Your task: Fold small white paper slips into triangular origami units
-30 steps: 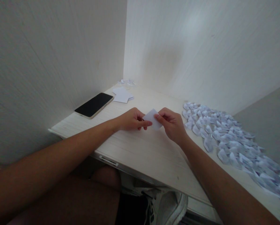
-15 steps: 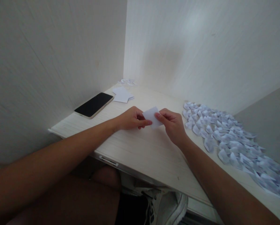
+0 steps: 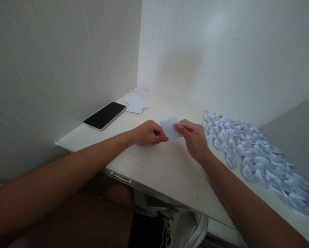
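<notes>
Along the left and at the back rise two pale walls, the dimmer left wall [image 3: 66, 62] and the brighter back wall [image 3: 221, 51], meeting in an upright corner behind a white desk [image 3: 154, 165]. Over the right part of the desk lies a broad spread of folded papers [image 3: 258, 158], many small white pieces packed close together, running from near the back wall toward the lower right edge of view. Below the desk's front edge show the person's leg [image 3: 92, 217], in shade, and a pale shoe [image 3: 188, 227]. At the middle of the desk are both hands, each pinching paper: the right hand [image 3: 194, 137] between thumb and fingers, the left hand [image 3: 150, 133] with its fingers curled and thumb pressed toward them. Beside the left wall a phone [image 3: 105, 115] lies flat, dark side up. Just behind it rest a few loose sheets [image 3: 136, 104], overlapping at uneven angles, and near the corner a little heap of thin paper strips [image 3: 142, 91]. On the desk's front sits a narrow handle [image 3: 120, 177]. Between the hands is a small white square of paper [image 3: 170, 128], gripped at its right side and its lower left corner
</notes>
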A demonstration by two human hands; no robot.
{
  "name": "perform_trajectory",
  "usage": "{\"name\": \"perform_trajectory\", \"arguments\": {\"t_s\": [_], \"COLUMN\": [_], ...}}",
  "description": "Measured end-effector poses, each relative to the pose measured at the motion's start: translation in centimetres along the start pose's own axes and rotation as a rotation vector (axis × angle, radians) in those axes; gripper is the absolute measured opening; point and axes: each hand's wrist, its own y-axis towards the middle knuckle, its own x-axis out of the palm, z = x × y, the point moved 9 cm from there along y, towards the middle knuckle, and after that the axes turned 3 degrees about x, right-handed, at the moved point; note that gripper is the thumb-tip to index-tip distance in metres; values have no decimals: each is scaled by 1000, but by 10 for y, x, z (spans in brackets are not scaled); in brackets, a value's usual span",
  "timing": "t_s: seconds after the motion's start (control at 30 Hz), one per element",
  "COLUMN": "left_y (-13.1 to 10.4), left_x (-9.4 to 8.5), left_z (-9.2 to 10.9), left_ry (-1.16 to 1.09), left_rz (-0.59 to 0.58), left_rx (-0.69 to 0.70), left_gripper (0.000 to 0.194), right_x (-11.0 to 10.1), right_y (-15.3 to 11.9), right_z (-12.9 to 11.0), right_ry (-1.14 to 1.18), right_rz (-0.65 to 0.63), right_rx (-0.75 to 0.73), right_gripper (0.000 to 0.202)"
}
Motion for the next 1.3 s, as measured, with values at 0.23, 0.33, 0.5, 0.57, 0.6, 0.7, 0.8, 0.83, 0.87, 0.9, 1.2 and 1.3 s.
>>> {"name": "perform_trajectory", "arguments": {"t_s": [0.23,0.33,0.5,0.57,0.6,0.7,0.8,0.83,0.87,0.9,1.2,1.3], "left_y": [-1,-3,-4,-3,-3,-2,-2,-2,-2,-3,-2,-3], "left_x": [-2,5,5,5,5,5,6,7,7,8,6,4], "left_z": [6,8,10,12,12,9,7,7,6,6,5,5], "left_ry": [61,75,108,132,141,152,150,148,145,141,49,3], "left_rz": [37,-26,-45,-38,-36,-28,-35,-39,-45,-51,-33,-31], "left_rx": [34,14,28,63,74,68,59,58,55,49,39,19], "left_gripper": [44,55,56,52,50,46,45,45,44,43,26,22], "right_x": [1,5,6,6,7,9,7,6,5,5,3,3], "right_y": [1,1,1,1,1,0,0,1,1,1,2,2], "right_z": [8,12,16,16,16,14,14,14,14,15,12,12], "right_ry": [41,73,88,94,97,105,102,99,96,96,105,82], "right_rz": [-29,-71,-72,-71,-76,-93,-68,-56,-47,-42,-43,-55], "right_rx": [47,80,100,102,101,92,82,82,82,82,65,47], "right_gripper": [37,36,39,40,40,39,41,41,41,41,39,39]}}
